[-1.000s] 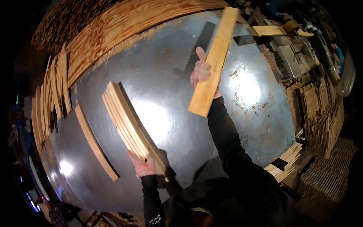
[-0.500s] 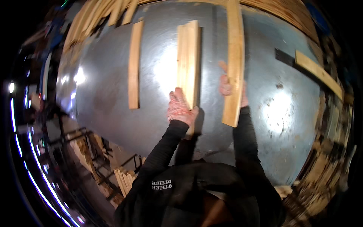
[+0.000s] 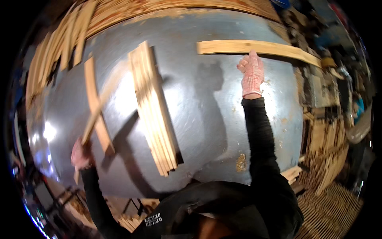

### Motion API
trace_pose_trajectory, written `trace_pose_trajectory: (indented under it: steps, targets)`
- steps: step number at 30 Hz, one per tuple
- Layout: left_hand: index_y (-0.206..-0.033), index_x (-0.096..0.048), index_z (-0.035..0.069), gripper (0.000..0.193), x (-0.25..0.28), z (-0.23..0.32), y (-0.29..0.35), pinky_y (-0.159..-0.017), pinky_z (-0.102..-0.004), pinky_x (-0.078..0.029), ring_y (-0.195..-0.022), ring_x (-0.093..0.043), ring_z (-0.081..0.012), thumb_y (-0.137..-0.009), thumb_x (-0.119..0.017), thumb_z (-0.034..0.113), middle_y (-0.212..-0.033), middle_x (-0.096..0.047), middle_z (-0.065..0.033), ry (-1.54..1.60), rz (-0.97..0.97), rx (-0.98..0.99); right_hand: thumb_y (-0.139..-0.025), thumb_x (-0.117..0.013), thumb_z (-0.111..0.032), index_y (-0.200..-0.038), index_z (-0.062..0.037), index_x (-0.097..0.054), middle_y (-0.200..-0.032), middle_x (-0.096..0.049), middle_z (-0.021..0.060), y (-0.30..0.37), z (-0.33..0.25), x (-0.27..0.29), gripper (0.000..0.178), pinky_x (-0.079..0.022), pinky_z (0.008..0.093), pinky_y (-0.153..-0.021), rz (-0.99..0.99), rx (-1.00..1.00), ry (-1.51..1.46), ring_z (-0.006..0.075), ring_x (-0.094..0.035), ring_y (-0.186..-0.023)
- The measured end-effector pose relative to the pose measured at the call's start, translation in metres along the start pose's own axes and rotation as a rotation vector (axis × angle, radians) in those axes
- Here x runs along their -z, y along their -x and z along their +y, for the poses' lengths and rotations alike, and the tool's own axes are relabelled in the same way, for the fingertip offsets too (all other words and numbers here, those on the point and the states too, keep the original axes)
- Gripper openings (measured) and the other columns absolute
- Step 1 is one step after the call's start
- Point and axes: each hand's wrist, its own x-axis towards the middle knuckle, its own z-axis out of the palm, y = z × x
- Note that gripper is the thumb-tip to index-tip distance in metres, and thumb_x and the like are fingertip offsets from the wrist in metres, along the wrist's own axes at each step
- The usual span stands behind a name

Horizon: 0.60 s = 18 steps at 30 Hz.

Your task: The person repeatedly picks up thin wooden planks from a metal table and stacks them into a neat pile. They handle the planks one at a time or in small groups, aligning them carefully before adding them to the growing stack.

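My left hand (image 3: 82, 154), in a pink-and-white glove, is closed round a narrow wooden strip (image 3: 104, 97) at the left of the table. Motion blurs the strip, which slants up to the right over another wooden board (image 3: 98, 105). A stack of several pale boards (image 3: 152, 111) lies side by side between my hands. Farther off at the right, a long wooden board (image 3: 254, 47) lies crosswise. My gloved right hand (image 3: 252, 75) is at its near edge, fingertips reaching the board and thumb apart, not wrapped round it.
Everything rests on a smooth grey metal table (image 3: 195, 155). Many wooden strips (image 3: 63, 44) lie along its far left edge, beside long rough boards (image 3: 159, 14) across the back. Stacked wood (image 3: 324, 147) stands past the right edge.
The view has turned. My left hand has left the stack, moved left and now holds a strip. My right hand no longer grips the upright board and has reached farther out to a crosswise board.
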Motion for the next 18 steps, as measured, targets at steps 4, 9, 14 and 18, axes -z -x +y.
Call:
trace_pose_trajectory:
  steps: [4,9,14,18]
  targets:
    - [-0.117,-0.056,0.012,0.036,-0.058,-0.077,0.053,-0.079,-0.0491,-0.049,-0.098,-0.063,-0.0397,-0.09,-0.064,0.035,-0.108,-0.067,-0.0154,-0.05,-0.546,0.794,-0.083,-0.071,-0.054,-0.106,0.0076,-0.053,-0.08,-0.055,0.0086,-0.051,0.074,0.033,0.068,-0.049,0.0321,-0.064,0.397,-0.035,0.014,0.0184,-0.053,-0.068]
    - [-0.136,-0.047,0.015,0.057,-0.086,-0.079,0.057,-0.095,-0.0469,-0.046,-0.114,-0.058,-0.0378,-0.09,-0.064,0.045,-0.124,-0.062,-0.0162,-0.056,-0.836,1.063,-0.083,-0.073,-0.039,-0.114,0.01,-0.055,-0.092,-0.063,0.0137,-0.097,0.087,0.015,0.06,-0.054,0.0333,-0.069,0.042,0.553,0.699,0.0232,-0.062,-0.077]
    - [-0.147,-0.033,0.006,0.067,-0.06,0.023,0.033,-0.113,-0.0455,-0.033,-0.139,-0.035,-0.0314,-0.09,-0.067,0.016,-0.15,-0.036,-0.0154,0.969,0.055,0.637,-0.082,-0.073,-0.026,-0.103,0.0026,-0.062,-0.088,-0.066,0.0102,-0.084,0.056,-0.051,0.037,-0.055,0.0316,-0.058,0.133,-0.033,-0.013,0.0188,-0.065,-0.069]
    - [-0.146,-0.032,0.002,0.089,-0.005,0.235,-0.015,-0.109,-0.0437,-0.037,-0.139,-0.035,-0.0306,-0.077,-0.081,0.027,-0.149,-0.037,-0.0214,1.028,-0.234,0.413,-0.082,-0.072,-0.025,-0.103,0.0025,-0.064,-0.088,-0.067,0.008,-0.053,0.024,-0.031,0.036,-0.054,0.0308,-0.058,-0.169,-0.044,0.012,0.0174,-0.065,-0.07]
